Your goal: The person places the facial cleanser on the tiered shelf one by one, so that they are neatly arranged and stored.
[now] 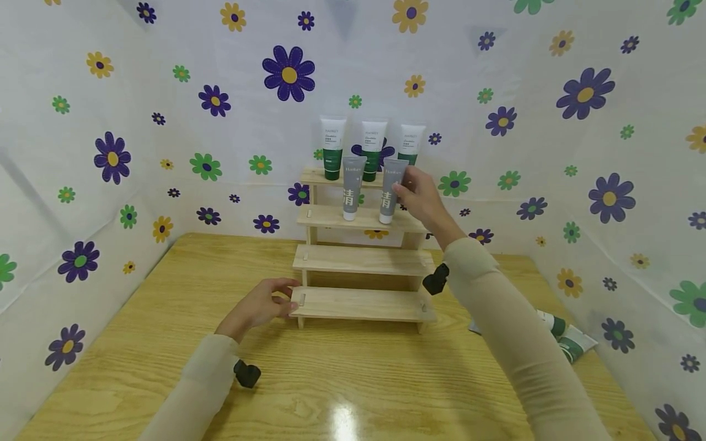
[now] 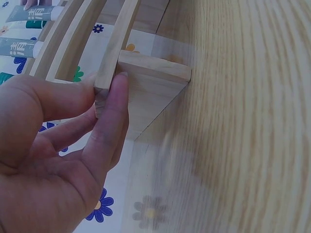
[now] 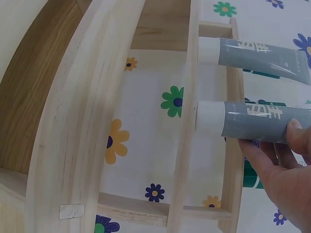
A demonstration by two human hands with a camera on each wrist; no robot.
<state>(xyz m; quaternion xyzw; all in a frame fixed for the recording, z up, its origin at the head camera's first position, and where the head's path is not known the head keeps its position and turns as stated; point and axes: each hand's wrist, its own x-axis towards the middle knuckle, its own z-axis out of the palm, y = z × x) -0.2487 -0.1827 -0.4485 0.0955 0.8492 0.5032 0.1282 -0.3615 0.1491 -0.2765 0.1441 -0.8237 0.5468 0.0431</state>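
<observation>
Grey tube (image 1: 389,191) pinched in right grip (image 1: 422,196), arm (image 1: 510,324) stretched forward, left grip (image 1: 263,306) pinching lowest wooden shelf (image 1: 361,304)

White walls (image 1: 220,147) printed with purple, yellow and green flowers (image 1: 289,75), wood-grain tabletop (image 1: 298,373), bright glare (image 1: 343,422)

Your right hand (image 1: 420,195) pinches, raised on an outstretched arm (image 1: 513,331). Your left hand (image 1: 263,304), lower and nearer you, pinches too.

We see grey tubes (image 1: 353,184), white-and-green tubes (image 1: 373,147), a pale rack (image 1: 361,260), a yellow-brown grained table (image 1: 353,361), and white cloth (image 1: 182,37) patterned with purple, yellow and green flowers
</observation>
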